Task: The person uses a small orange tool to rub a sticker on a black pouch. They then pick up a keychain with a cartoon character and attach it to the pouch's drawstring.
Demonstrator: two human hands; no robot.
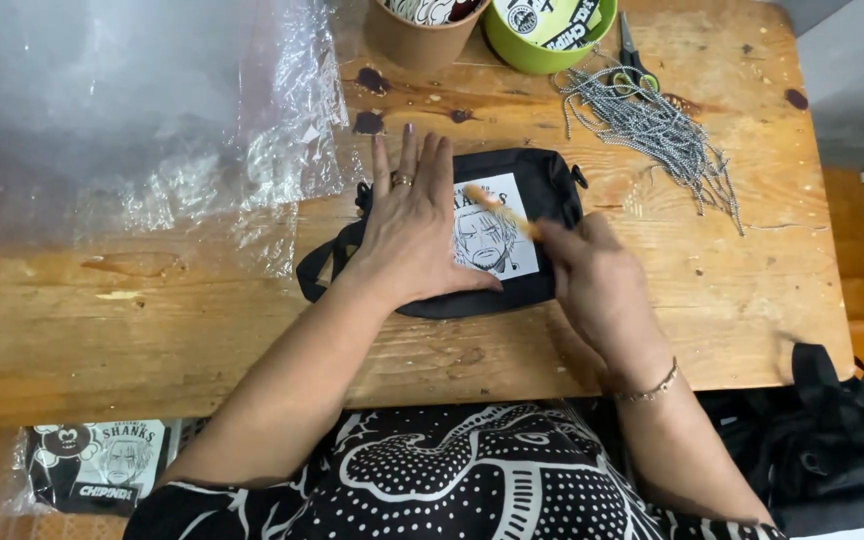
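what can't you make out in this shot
Head view:
- Left part of the black pouch: covered by the left hand.
- Wooden stick: motion-blurred; its lower end is hidden in the right hand.
- Two cups' contents: cut off by the top edge.
- Scissors: half buried under chains.

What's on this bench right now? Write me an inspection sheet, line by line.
Surface: wooden table, stained and scuffed.
Job's things: black pouch with a white picture patch; thin wooden stick across the patch.
Clutter: clear plastic sheeting, ball chains, scissors, brown cup, green bowl.
Grippers: left hand flat on the pouch; right hand holds the stick.
Cables: nothing seen.
Surroundings: black bags at right; packaged item lower left.
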